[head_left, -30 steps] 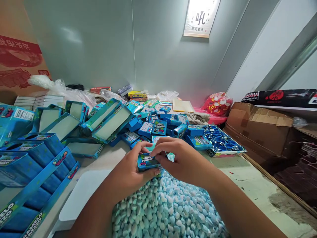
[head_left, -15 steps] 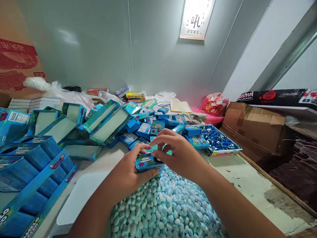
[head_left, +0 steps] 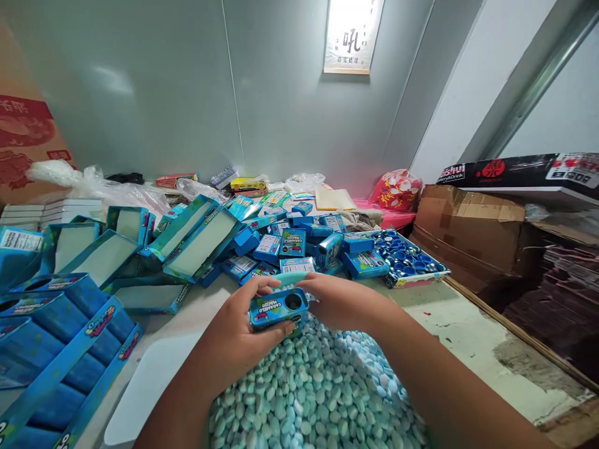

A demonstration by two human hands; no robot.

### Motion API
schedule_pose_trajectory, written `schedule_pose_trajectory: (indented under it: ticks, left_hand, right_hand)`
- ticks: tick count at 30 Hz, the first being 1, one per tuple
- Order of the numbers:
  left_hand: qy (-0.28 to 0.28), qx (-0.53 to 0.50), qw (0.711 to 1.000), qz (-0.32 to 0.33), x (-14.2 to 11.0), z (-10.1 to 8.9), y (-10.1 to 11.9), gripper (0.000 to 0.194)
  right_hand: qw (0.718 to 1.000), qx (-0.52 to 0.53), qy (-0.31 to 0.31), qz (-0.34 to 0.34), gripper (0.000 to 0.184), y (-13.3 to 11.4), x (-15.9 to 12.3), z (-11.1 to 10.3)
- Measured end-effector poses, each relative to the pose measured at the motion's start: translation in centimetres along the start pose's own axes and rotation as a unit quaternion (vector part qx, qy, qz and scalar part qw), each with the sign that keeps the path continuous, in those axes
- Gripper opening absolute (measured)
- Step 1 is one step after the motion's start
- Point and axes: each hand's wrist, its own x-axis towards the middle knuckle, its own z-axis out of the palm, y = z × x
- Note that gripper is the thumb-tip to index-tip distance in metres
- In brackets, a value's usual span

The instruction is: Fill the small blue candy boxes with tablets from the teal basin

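My left hand is wrapped round a small blue candy box, thumb along its near side and fingers behind. The box lies on its side, tilted, with a dark round hole at the right end of its upper face. Just right of it, my right hand reaches down at the candies; its fingertips are mostly hidden, so whether they hold anything does not show. Beneath both hands spreads a heap of pale blue-green oval candies. A teal rim shows behind them.
Filled blue display boxes stand at left, with open display trays behind. Several closed candy boxes are piled beyond my hands. A tray of shiny blue caps sits at right, near cardboard boxes. A white lid-like piece lies left.
My right hand has moved off the box's hole and down beside it to the candies, leaving the hole uncovered. My left hand keeps its hold. The view has shifted slightly.
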Motion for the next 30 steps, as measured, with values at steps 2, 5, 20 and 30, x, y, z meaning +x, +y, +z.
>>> schedule_pose_trajectory:
  ticks: [2, 5, 20, 30]
  left_hand:
    - [0.012, 0.013, 1.0, 0.013, 0.1, 0.0, -0.1, 0.044]
    - [0.021, 0.022, 0.999, 0.021, 0.2, 0.0, -0.2, 0.044]
    - [0.074, 0.003, 0.997, 0.01, 0.5, -0.1, -0.4, 0.045]
    - [0.097, 0.022, 0.995, 0.017, 0.5, 0.0, -0.9, 0.049]
  right_hand:
    - [0.999, -0.028, -0.043, -0.013, 0.039, -0.1, -0.1, 0.2]
    - [0.996, -0.05, -0.073, -0.023, 0.043, -0.7, -0.4, 0.2]
    - [0.971, -0.093, -0.209, 0.071, 0.086, -1.5, -0.1, -0.4]
    - [0.945, -0.081, -0.31, 0.068, 0.076, -2.2, 0.3, 0.0]
